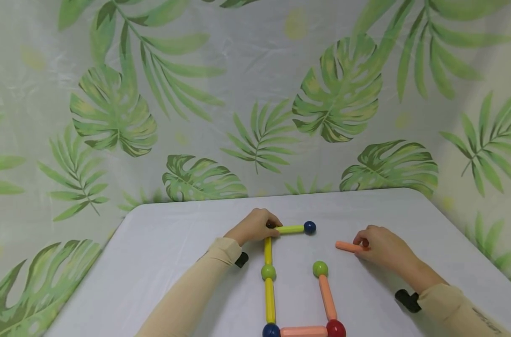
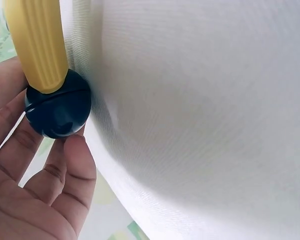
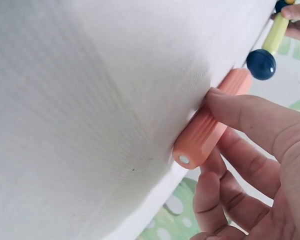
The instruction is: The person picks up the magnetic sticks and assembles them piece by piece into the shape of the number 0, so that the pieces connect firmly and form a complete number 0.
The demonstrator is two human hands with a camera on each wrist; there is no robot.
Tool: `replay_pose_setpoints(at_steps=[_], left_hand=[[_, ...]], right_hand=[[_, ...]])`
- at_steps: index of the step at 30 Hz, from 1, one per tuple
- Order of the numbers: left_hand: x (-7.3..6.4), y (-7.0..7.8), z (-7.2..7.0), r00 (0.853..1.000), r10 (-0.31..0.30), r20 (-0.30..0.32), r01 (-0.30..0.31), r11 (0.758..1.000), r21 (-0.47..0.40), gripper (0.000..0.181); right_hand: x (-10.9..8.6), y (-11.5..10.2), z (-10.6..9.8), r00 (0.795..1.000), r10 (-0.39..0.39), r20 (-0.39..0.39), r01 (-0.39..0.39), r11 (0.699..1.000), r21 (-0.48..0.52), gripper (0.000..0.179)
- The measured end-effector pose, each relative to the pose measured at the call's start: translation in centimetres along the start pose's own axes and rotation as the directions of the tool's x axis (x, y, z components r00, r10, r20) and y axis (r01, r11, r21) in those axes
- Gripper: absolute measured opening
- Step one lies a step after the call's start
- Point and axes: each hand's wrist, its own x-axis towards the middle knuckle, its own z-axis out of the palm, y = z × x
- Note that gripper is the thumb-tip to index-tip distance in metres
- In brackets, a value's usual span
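Between its fingertips, my left hand (image 1: 254,226) holds a dark blue ball (image 2: 60,114) at the far-left corner of a ball-and-rod frame. A yellow rod (image 1: 268,252) runs from that ball toward me, and a yellow-green rod (image 1: 291,229) reaches right to another dark blue ball (image 1: 310,228). My right hand (image 1: 388,252) pinches a loose salmon rod (image 3: 210,125) between thumb and fingers, low over the cloth and right of that second ball. A pale disc shows in the rod's near end. In the head view, the left fingers mostly hide the corner ball.
Nearer me, the frame continues with a green ball (image 1: 268,272), a yellow rod (image 1: 270,301), a blue ball (image 1: 271,330), a salmon rod (image 1: 303,332), a red ball (image 1: 336,328), an upright-running salmon rod (image 1: 327,297) and a green ball (image 1: 320,269). A leaf-print curtain (image 1: 255,93) hangs behind the white table (image 1: 154,262).
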Motion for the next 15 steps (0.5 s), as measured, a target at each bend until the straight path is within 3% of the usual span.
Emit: replay_pose_setpoints(at_steps=[6, 15], left_hand=[[-0.1, -0.1, 0.0, 1.000, 0.011, -0.006, -0.011, 1.000, -0.018, 0.022], [-0.3, -0.2, 0.0, 1.000, -0.002, -0.030, 0.000, 0.999, -0.053, 0.020]], right_hand=[[0.3, -0.1, 0.3, 0.999, 0.037, 0.021, -0.038, 0.999, 0.030, 0.018], [1.4, -0.9, -0.5, 0.992, 0.074, 0.098, -0.098, 0.958, 0.271, 0.024]])
